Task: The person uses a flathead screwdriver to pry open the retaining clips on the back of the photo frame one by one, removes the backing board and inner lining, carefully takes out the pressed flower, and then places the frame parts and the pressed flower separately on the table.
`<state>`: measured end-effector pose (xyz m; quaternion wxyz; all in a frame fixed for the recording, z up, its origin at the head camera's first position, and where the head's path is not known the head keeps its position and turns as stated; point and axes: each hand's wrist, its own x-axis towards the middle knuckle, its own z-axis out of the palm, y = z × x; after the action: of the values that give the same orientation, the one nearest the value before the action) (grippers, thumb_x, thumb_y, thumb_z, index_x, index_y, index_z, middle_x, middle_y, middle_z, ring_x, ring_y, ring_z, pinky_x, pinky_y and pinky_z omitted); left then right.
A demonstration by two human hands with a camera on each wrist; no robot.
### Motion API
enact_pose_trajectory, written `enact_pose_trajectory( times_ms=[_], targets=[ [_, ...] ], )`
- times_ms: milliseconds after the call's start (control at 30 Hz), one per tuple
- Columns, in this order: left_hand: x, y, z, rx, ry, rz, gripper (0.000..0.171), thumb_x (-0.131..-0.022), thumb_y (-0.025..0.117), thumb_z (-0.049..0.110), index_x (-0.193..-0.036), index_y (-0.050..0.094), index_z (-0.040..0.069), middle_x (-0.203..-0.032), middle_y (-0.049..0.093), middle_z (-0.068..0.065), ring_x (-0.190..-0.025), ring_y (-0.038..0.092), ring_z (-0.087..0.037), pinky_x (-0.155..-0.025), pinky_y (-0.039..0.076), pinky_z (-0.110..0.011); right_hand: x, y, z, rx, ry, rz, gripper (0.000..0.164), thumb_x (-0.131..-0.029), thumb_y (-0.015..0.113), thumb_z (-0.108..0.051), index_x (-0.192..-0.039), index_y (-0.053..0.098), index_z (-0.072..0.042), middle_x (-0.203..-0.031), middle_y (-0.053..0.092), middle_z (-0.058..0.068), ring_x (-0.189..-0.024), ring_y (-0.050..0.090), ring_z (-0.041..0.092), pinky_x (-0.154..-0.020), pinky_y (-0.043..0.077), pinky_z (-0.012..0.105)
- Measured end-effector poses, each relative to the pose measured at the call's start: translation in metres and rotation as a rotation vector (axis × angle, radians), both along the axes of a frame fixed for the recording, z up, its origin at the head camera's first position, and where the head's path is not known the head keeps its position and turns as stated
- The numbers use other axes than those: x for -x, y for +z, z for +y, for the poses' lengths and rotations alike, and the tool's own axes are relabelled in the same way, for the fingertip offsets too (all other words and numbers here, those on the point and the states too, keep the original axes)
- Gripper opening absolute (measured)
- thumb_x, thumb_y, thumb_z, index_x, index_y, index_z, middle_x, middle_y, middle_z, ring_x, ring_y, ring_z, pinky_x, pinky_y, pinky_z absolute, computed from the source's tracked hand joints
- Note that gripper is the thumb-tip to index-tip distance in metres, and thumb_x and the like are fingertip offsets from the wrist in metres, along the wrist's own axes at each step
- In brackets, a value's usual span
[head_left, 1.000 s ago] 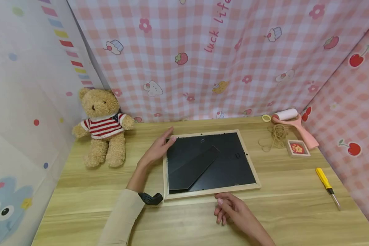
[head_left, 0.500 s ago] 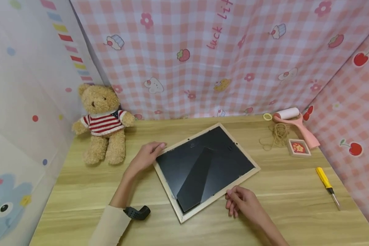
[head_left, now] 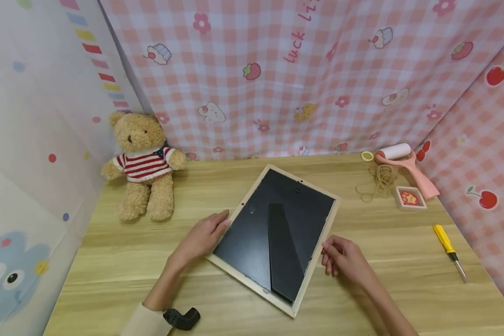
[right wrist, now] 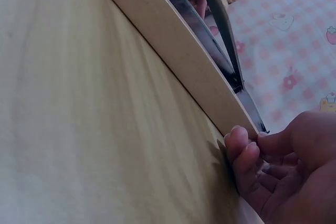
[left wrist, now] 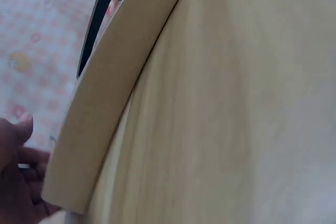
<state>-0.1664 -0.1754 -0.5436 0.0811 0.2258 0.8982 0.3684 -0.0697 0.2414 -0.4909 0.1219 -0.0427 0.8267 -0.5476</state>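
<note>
A picture frame [head_left: 252,242] lies face down on the table, turned at a slant, its pale wooden border round a black back. The black easel stand [head_left: 282,252] on that back rises a little from it, as the right wrist view shows. My left hand [head_left: 203,235] rests along the left edge near the near-left corner, fingers fairly straight. On the opposite side my right hand [head_left: 345,256] has curled fingers, with thumb and forefinger pinching the border. In the right wrist view, the fingertips [right wrist: 237,137] meet the frame's side wall.
A teddy bear [head_left: 144,168] in a striped shirt sits at the back left. Toward the back right are a pink slingshot-shaped handle [head_left: 420,177], a white roll [head_left: 395,151], a yellow ring [head_left: 367,156], twine [head_left: 382,181] and a small framed box [head_left: 410,198]. A yellow-handled screwdriver [head_left: 447,245] lies at right.
The picture frame has turned anticlockwise on the table, from nearly square to a steep slant. My left hand has come nearer; my right hand has moved up and right along with the edge.
</note>
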Motion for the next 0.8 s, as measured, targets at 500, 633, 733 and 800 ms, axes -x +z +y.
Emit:
enact_pose_trajectory(
  times_ms=[500, 633, 733, 800],
  targets=[
    [-0.061, -0.005, 0.029, 0.096, 0.027, 0.057, 0.072, -0.116, 0.057, 0.039, -0.169, 0.034, -0.003, -0.066, 0.054, 0.012, -0.066, 0.056, -0.006, -0.072, 0.058, -0.034, 0.043, 0.009, 0.009, -0.235, 0.031, 0.166, 0.027, -0.112, 0.058, -0.003, -0.085, 0.061, -0.002, -0.066, 0.065, 0.005, -0.051, 0.058, 0.008, -0.047, 0.047, 0.023],
    [-0.072, 0.002, 0.033, 0.049, 0.013, 0.075, 0.071, -0.113, 0.063, 0.028, -0.167, 0.033, -0.008, -0.065, 0.043, 0.020, -0.058, 0.044, 0.000, -0.063, 0.048, -0.026, 0.051, 0.012, 0.009, -0.304, 0.054, 0.178, 0.028, -0.112, 0.059, -0.004, -0.084, 0.060, -0.005, -0.063, 0.063, 0.003, -0.051, 0.058, 0.008, -0.048, 0.048, 0.024],
    [-0.077, 0.007, 0.034, 0.037, 0.021, 0.076, 0.071, -0.113, 0.064, 0.024, -0.166, 0.033, -0.011, -0.065, 0.042, 0.019, -0.058, 0.042, 0.001, -0.063, 0.047, -0.026, 0.053, 0.012, 0.007, -0.335, 0.067, 0.180, 0.029, -0.113, 0.059, -0.006, -0.084, 0.060, -0.006, -0.061, 0.063, 0.003, -0.050, 0.056, 0.008, -0.047, 0.048, 0.025],
    [-0.078, 0.010, 0.033, 0.046, 0.033, 0.063, 0.071, -0.112, 0.064, 0.024, -0.165, 0.033, -0.013, -0.065, 0.043, 0.018, -0.057, 0.041, 0.002, -0.062, 0.046, -0.025, 0.054, 0.012, 0.006, -0.335, 0.077, 0.176, 0.029, -0.113, 0.058, -0.007, -0.084, 0.060, -0.006, -0.060, 0.063, 0.002, -0.049, 0.056, 0.008, -0.046, 0.048, 0.025]
  ],
)
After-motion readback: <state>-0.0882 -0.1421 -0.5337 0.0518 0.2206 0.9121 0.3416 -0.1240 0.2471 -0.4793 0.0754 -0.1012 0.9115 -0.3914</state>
